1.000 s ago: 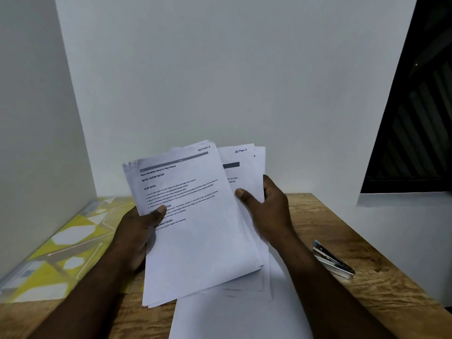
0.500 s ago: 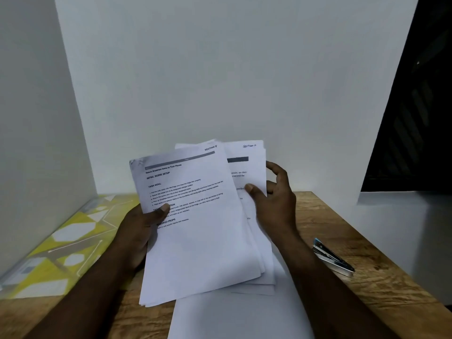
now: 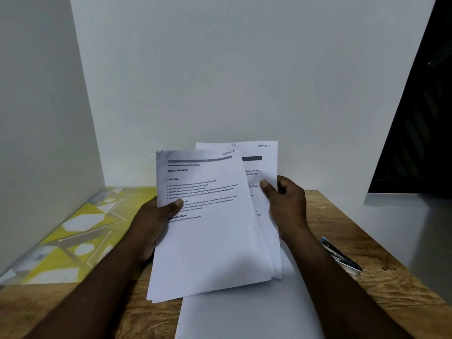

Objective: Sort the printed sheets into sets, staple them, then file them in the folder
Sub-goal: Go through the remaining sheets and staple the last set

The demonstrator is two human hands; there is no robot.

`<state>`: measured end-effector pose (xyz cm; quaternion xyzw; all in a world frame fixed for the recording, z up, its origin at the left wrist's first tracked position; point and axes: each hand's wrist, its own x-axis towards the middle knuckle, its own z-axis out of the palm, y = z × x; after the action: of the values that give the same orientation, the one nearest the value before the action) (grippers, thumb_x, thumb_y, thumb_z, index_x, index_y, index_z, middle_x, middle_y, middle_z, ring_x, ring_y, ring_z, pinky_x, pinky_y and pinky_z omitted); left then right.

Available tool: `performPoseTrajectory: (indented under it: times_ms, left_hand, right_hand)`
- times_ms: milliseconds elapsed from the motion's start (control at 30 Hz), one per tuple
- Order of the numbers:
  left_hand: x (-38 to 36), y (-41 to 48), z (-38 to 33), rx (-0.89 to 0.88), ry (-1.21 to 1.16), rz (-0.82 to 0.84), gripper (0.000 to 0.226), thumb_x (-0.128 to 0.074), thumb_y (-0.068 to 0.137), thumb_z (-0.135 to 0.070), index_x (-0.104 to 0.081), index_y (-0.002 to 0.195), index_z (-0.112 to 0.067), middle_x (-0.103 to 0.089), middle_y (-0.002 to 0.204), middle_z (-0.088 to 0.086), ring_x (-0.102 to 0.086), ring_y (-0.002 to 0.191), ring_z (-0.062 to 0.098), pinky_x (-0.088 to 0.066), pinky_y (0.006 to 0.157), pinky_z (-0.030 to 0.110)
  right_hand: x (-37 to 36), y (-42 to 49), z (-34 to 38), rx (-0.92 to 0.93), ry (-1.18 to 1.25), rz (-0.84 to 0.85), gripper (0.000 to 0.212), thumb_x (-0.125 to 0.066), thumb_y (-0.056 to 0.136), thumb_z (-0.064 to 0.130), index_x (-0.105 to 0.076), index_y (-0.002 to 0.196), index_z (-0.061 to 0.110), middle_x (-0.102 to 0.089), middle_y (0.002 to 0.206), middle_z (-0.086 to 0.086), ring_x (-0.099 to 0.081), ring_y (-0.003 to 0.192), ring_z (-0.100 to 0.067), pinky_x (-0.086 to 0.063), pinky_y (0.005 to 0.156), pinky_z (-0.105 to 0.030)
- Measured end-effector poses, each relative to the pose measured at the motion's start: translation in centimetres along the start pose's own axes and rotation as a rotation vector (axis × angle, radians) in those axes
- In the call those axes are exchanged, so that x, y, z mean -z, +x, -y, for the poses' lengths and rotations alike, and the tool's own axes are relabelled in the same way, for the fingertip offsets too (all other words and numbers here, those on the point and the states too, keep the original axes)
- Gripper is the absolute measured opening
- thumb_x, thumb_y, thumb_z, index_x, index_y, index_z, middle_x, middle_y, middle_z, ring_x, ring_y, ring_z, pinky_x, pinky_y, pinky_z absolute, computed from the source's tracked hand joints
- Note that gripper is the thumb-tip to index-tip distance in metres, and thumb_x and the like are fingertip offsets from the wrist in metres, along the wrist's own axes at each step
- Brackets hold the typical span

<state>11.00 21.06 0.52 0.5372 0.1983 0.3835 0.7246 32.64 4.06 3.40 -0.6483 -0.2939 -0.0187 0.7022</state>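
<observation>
I hold a fanned stack of printed sheets above the wooden table (image 3: 367, 285). My left hand (image 3: 156, 218) grips the front sheets (image 3: 210, 236), headed "SECTION 5", thumb on the text at their left edge. My right hand (image 3: 286, 204) pinches the sheet behind (image 3: 266, 165), marked "Section 3", at its right edge and holds it offset to the right. Blank white sheets (image 3: 249, 311) lie flat on the table under the stack. A yellow patterned folder (image 3: 73, 231) lies at the left. A stapler (image 3: 342, 258) rests on the table at the right.
White walls close in the table at the back and left. A dark window (image 3: 420, 118) fills the upper right. The table's right edge runs just past the stapler.
My right hand has drawn the "Section 3" sheet further right and up from behind the front sheets. The whole stack has tilted more upright.
</observation>
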Motion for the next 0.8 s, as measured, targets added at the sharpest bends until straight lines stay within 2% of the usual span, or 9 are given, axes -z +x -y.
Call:
performPoseTrajectory:
  times_ms: [100, 200, 267, 367, 500, 533, 633, 733, 800]
  left_hand:
    - [0.2, 0.1, 0.2, 0.035, 0.041, 0.038, 0.030, -0.064, 0.100, -0.009, -0.067, 0.130, -0.008, -0.077, 0.121, 0.013, -0.075, 0.108, 0.036, -0.064, 0.080, 0.042]
    - [0.1, 0.3, 0.6, 0.035, 0.083, 0.000, 0.027, -0.063, 0.098, 0.001, -0.068, 0.124, -0.004, -0.078, 0.116, 0.014, -0.077, 0.102, 0.035, -0.064, 0.073, 0.035]
    - [0.3, 0.6, 1.0, 0.024, 0.113, -0.048, 0.026, -0.063, 0.097, 0.006, -0.070, 0.119, -0.004, -0.079, 0.112, 0.014, -0.078, 0.097, 0.034, -0.063, 0.077, 0.038]
    - [0.7, 1.2, 1.4, 0.019, 0.143, -0.110, 0.025, -0.065, 0.095, 0.008, -0.073, 0.115, -0.004, -0.079, 0.110, 0.015, -0.078, 0.096, 0.035, -0.059, 0.090, 0.044]
    - [0.9, 1.8, 1.7, 0.003, 0.194, -0.159, 0.028, -0.067, 0.093, 0.008, -0.075, 0.115, -0.007, -0.081, 0.104, 0.010, -0.077, 0.093, 0.033, -0.059, 0.090, 0.042]
    - [1.0, 1.8, 1.7, -0.004, 0.213, -0.166, 0.028, -0.068, 0.092, 0.008, -0.076, 0.113, -0.009, -0.081, 0.103, 0.009, -0.077, 0.093, 0.032, -0.059, 0.091, 0.043]
    - [1.0, 1.8, 1.7, -0.026, 0.286, -0.182, 0.026, -0.070, 0.092, 0.005, -0.078, 0.101, -0.019, -0.082, 0.097, 0.002, -0.077, 0.093, 0.031, -0.060, 0.094, 0.046]
    - [1.0, 1.4, 1.5, -0.045, 0.355, -0.165, 0.024, -0.070, 0.093, 0.002, -0.079, 0.098, -0.020, -0.082, 0.096, 0.001, -0.077, 0.095, 0.032, -0.059, 0.097, 0.051]
    - [0.8, 1.1, 1.3, -0.045, 0.340, -0.153, 0.024, -0.069, 0.093, 0.003, -0.079, 0.100, -0.018, -0.082, 0.099, 0.004, -0.077, 0.097, 0.034, -0.060, 0.094, 0.048]
  right_hand:
    - [0.0, 0.2, -0.2, -0.059, 0.000, -0.024, 0.023, -0.079, 0.082, 0.043, -0.070, 0.094, 0.025, -0.078, 0.090, -0.004, -0.074, 0.089, -0.033, -0.062, 0.086, -0.053]
    - [0.1, 0.3, -0.2, -0.074, -0.118, -0.042, 0.014, -0.077, 0.095, 0.029, -0.067, 0.096, 0.019, -0.075, 0.092, -0.003, -0.071, 0.092, -0.030, -0.057, 0.076, -0.040]
    - [0.6, 0.5, -0.1, -0.056, -0.224, -0.115, 0.013, -0.072, 0.100, 0.025, -0.063, 0.100, 0.015, -0.073, 0.095, 0.001, -0.069, 0.088, -0.023, -0.048, 0.068, -0.029]
    - [1.9, 0.6, 0.8, 0.009, -0.259, -0.323, 0.015, -0.066, 0.104, 0.026, -0.060, 0.111, 0.015, -0.066, 0.097, 0.003, -0.063, 0.090, -0.021, -0.047, 0.076, -0.028]
    - [3.8, 1.9, 1.9, 0.078, 0.049, -0.517, 0.015, -0.066, 0.105, 0.023, -0.060, 0.113, 0.012, -0.063, 0.094, 0.010, -0.061, 0.083, -0.002, -0.047, 0.074, -0.007]
    - [4.2, 2.2, 2.0, 0.065, 0.166, -0.529, 0.011, -0.067, 0.104, 0.022, -0.060, 0.108, 0.014, -0.065, 0.096, 0.010, -0.062, 0.083, 0.000, -0.050, 0.078, -0.008]
    - [4.8, 2.8, 2.2, -0.020, 0.441, -0.508, 0.010, -0.070, 0.102, 0.021, -0.065, 0.094, 0.020, -0.070, 0.100, 0.003, -0.067, 0.086, -0.007, -0.058, 0.086, -0.024]
    - [4.7, 3.0, 1.7, -0.114, 0.531, -0.362, 0.012, -0.072, 0.101, 0.027, -0.066, 0.098, 0.018, -0.072, 0.098, 0.002, -0.070, 0.078, -0.003, -0.059, 0.076, -0.021]
    - [4.0, 3.0, 0.9, -0.225, 0.518, -0.198, 0.043, -0.086, 0.084, 0.050, -0.068, 0.107, 0.019, -0.075, 0.116, -0.004, -0.075, 0.104, -0.017, -0.060, 0.096, -0.035]
